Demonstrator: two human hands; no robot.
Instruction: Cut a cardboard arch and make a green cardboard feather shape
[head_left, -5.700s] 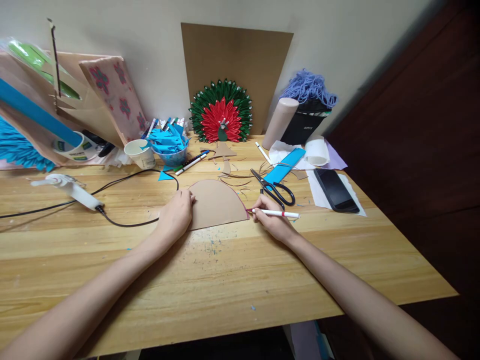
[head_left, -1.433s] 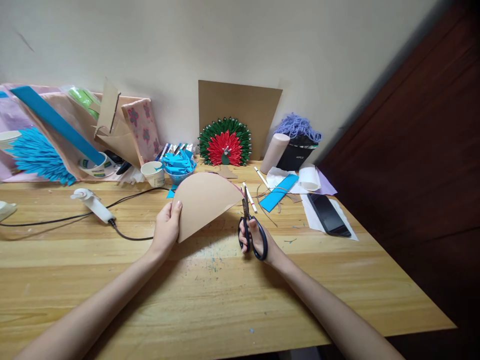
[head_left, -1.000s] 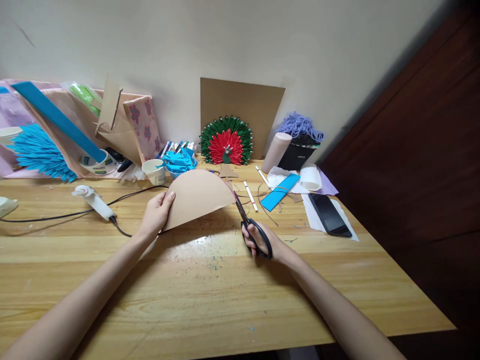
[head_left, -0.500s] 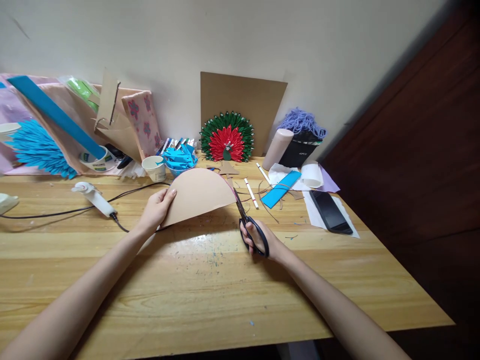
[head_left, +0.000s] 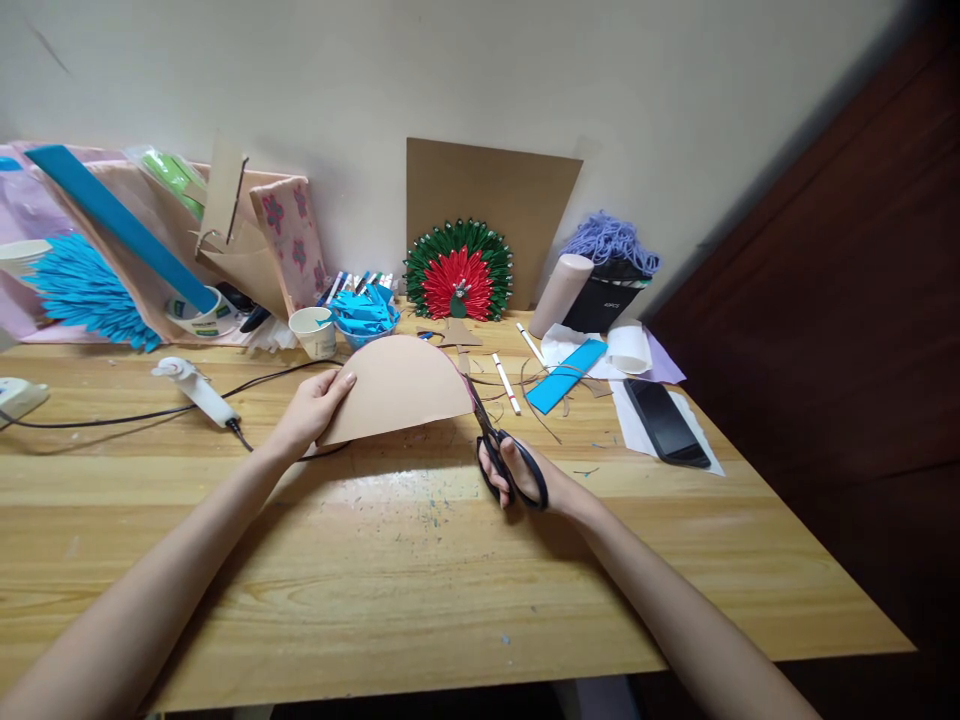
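Moderate light spread across the wooden table [head_left: 360, 610], seemingly from overhead, and there was the glare: a small whitish patch just below the cardboard half-disc [head_left: 405, 385]! Soft shadows pooled beneath that piece and along the left forearm [head_left: 206, 530]. Over on the right, the wooden panel [head_left: 840, 390] sank nearly to black. The scissors [head_left: 488, 430] read fairly sharp, the far-left edge softer, and wide-angle distortion stretched the outer parts.

Two hands in play, one left hand [head_left: 307, 405], one right hand [head_left: 529, 474]! One pair of scissors [head_left: 490, 431], one cardboard half-disc [head_left: 401, 385], and look, two loose white pens [head_left: 506, 384] [head_left: 530, 343], two wide blue strips [head_left: 566, 376] [head_left: 120, 230], one phone [head_left: 667, 425], one glue gun [head_left: 199, 393], one red-and-green peacock [head_left: 458, 275]!
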